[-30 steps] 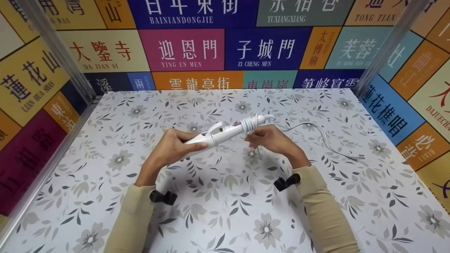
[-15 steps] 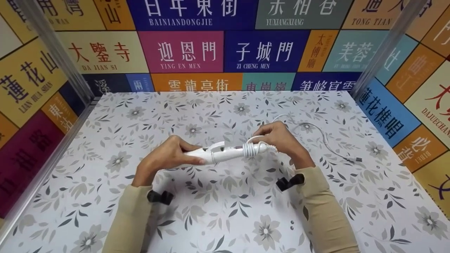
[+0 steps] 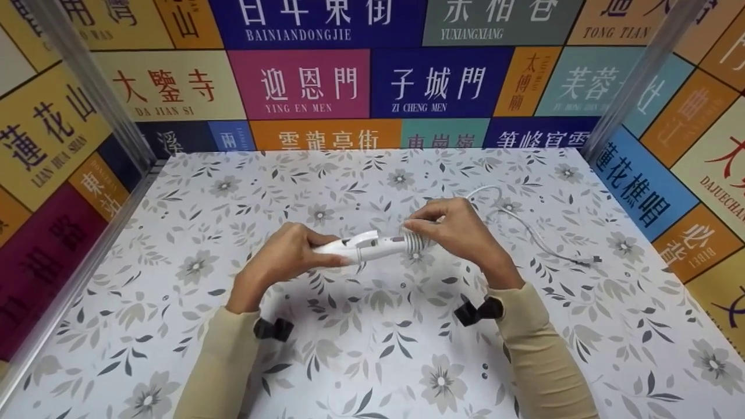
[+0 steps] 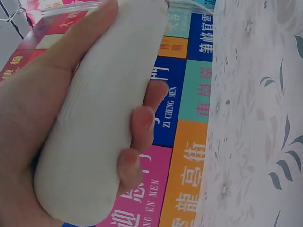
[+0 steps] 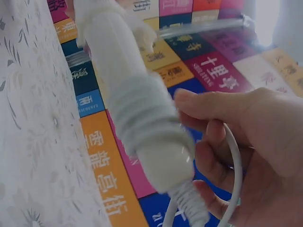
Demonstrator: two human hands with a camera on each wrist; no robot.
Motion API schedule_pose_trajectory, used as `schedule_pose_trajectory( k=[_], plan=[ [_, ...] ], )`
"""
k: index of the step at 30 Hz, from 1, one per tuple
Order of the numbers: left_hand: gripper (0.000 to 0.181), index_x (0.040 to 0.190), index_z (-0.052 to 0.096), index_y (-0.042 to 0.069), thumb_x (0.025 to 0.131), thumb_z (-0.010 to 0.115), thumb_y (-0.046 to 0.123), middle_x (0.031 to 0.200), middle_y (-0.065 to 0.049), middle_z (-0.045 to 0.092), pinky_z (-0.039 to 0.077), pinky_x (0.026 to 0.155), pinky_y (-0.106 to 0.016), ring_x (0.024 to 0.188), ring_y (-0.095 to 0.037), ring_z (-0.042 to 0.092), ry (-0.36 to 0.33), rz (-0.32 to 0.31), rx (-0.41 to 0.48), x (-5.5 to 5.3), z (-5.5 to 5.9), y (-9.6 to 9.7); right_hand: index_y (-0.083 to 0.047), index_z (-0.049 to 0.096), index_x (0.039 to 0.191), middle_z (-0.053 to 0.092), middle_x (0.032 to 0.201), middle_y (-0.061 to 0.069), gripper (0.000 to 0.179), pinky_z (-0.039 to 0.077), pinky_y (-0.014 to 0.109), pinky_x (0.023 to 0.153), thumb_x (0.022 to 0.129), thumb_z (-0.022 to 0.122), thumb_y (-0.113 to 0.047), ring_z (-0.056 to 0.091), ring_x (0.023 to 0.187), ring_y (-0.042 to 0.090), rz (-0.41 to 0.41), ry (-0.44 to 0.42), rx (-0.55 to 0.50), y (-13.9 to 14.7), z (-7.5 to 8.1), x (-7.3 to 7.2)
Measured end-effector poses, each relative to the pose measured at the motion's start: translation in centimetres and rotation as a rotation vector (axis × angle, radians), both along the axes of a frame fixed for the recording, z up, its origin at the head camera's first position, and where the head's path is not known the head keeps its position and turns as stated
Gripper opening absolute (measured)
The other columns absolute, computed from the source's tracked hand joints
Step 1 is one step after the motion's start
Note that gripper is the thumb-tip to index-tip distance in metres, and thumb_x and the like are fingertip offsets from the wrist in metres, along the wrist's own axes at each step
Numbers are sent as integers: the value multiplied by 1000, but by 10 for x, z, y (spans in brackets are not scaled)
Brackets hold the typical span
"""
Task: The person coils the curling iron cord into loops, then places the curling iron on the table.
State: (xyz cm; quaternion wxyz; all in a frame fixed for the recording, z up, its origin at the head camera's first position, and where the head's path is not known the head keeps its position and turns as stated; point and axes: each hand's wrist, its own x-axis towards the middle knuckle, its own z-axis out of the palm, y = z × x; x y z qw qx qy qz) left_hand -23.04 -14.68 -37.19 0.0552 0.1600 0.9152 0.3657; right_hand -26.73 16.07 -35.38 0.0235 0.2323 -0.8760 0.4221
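Plainly gripping 1 white, wand-like appliance point(image 3: 381, 249) by its thick end with the left hand point(image 3: 289, 251), in curled fingers. Pinching its white cord point(image 5: 236, 175) with the right hand point(image 3: 457, 227), in bent fingers, just beside the coils point(image 5: 147, 113). Holding the appliance above the floral-patterned counter point(image 3: 349, 355), with the plug point(image 3: 596, 259) well off to the right.

The pink wall panel point(image 3: 299, 84) reads YING EN MEN, the grey panel point(image 3: 497, 22) YUXIANGXIANG.

Left hand point(image 3: 291, 251) grips white appliance point(image 3: 381, 251); right hand point(image 3: 453, 226) at wound cord point(image 3: 415, 243); plug point(image 3: 593, 259) on table point(image 3: 349, 361).
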Motion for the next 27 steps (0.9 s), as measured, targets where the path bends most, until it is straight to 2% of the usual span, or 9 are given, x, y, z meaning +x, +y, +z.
schedule_pose_trajectory(
  k=[3,7,13,16,19,22,25,27],
  plan=[
    [58,119,74,23,74,82,58,107,-3,78,41,55,-27,63,-15,53,61,96,-33,0,4,-1,-11,80,102,71,85,5,20,44,24,62,98,66,-25,55,68,15,38,47,-4,-4,3,5],
    [59,120,74,22,74,81,58,104,-6,78,41,59,-29,70,-18,55,153,203,-64,0,8,-1,-10,78,105,69,85,6,23,41,24,58,102,58,-21,54,65,18,65,26,-58,-7,3,6],
    [54,120,74,23,77,80,55,100,-6,78,40,55,-29,65,-19,56,275,323,-47,1,13,7,-4,66,131,74,99,15,31,51,23,68,104,53,-13,64,75,11,143,-46,-151,-12,-3,0],
    [52,119,75,22,78,80,54,99,-7,78,40,54,-29,63,-20,57,318,370,-10,2,15,9,-1,63,134,73,103,20,33,56,24,72,104,53,-12,66,76,9,203,-122,-199,-13,-7,-5],
    [51,117,76,23,77,81,55,100,-7,78,42,54,-30,63,-20,58,329,410,53,3,15,7,-1,63,133,73,106,23,32,58,25,76,105,52,-13,68,77,10,239,-194,-222,-13,-12,-10],
    [53,116,76,23,76,82,56,102,-7,78,43,55,-30,64,-20,59,303,431,114,3,14,4,-1,62,134,73,110,23,33,58,28,79,105,52,-12,70,79,11,241,-254,-214,-9,-17,-15],
    [58,119,74,21,75,81,58,106,-7,78,44,56,-30,67,-20,59,256,435,162,2,11,1,-2,61,136,75,106,17,35,59,30,81,105,52,-16,71,79,11,209,-333,-174,-5,-22,-19],
    [61,122,72,19,76,80,59,110,-8,77,45,58,-30,71,-21,61,248,439,184,1,11,-1,-2,63,134,77,97,11,36,59,31,80,104,55,-22,71,76,12,166,-418,-180,-1,-25,-23]
  ],
)
